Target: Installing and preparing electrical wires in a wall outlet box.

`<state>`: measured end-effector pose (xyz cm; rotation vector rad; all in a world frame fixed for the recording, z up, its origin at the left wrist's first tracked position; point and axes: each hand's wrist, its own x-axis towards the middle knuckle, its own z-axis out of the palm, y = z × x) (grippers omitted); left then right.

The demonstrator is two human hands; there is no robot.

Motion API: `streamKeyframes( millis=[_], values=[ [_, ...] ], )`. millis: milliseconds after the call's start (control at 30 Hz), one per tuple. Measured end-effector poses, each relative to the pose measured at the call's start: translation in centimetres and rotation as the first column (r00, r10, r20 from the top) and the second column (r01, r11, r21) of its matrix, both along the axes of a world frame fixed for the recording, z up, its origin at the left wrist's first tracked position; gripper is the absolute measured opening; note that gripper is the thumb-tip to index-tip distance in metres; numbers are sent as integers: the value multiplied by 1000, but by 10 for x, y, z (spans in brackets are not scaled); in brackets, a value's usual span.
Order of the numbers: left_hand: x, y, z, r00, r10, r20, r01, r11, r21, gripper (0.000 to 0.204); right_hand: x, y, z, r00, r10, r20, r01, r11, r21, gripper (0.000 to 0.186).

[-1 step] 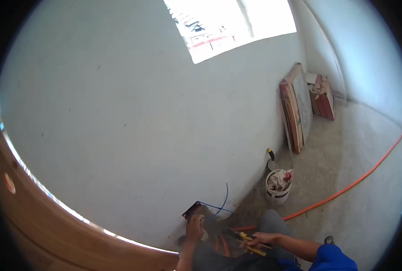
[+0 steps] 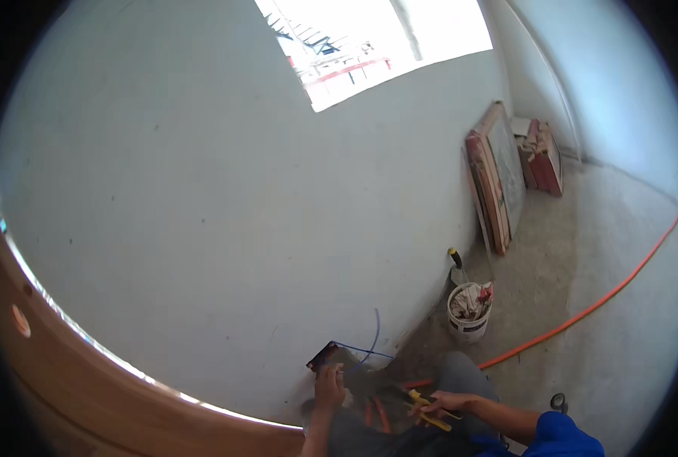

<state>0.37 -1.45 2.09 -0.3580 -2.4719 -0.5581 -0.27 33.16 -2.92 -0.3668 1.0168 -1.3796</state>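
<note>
My left hand (image 2: 329, 387) is at a dark recessed wall box (image 2: 322, 356) low on the wall, fingers bent together at its lower edge. Whatever is between the fingertips is too small to make out. Blue wires (image 2: 358, 349) stick out of the box to the right and cross each other. My right hand (image 2: 447, 404) is closed around yellow-handled pliers (image 2: 436, 423), held to the right of the box above my lap. The jaws of the pliers are dark and blurred.
An orange hose or conduit (image 2: 556, 331) curves over the concrete floor. A white bucket (image 2: 469, 329) with rags stands by the wall, a trowel (image 2: 455, 263) beside it. Framed panels (image 2: 493, 183) and a worn carton (image 2: 542, 164) lean farther back. A wooden door (image 2: 72, 373) is at left.
The view has shifted slightly, so the window, panels and bucket sit a little farther left. Both hands keep nearly the same places; the pliers remain in the right one.
</note>
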Motion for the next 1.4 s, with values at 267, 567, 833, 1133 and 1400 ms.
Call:
streamKeyframes(
  millis=[267, 567, 833, 1133, 1400],
  values=[
    [5, 9, 6, 989, 102, -108, -98, 994, 48, 27, 30, 74, -29, 770, -565, 297, 618, 776, -126, 38],
    [11, 27, -22, 955, 155, 251, -279, 198, 940, 28, 30, 136, -23, 610, -775, -166, 789, 614, 35, 38],
    [-24, 125, 44, 970, -172, -171, 8, -684, 730, 43, 40, 134, -23, 613, -785, -90, 790, 603, 111, 41],
    [3, 156, 61, 983, 76, -166, 147, -867, 476, 28, 37, 133, -20, 658, -707, -257, 749, 649, 131, 36],
    [63, 127, 43, 824, -484, -296, -256, -783, 567, 27, 27, 116, -15, 676, -645, -357, 727, 663, 178, 33]
  ],
)
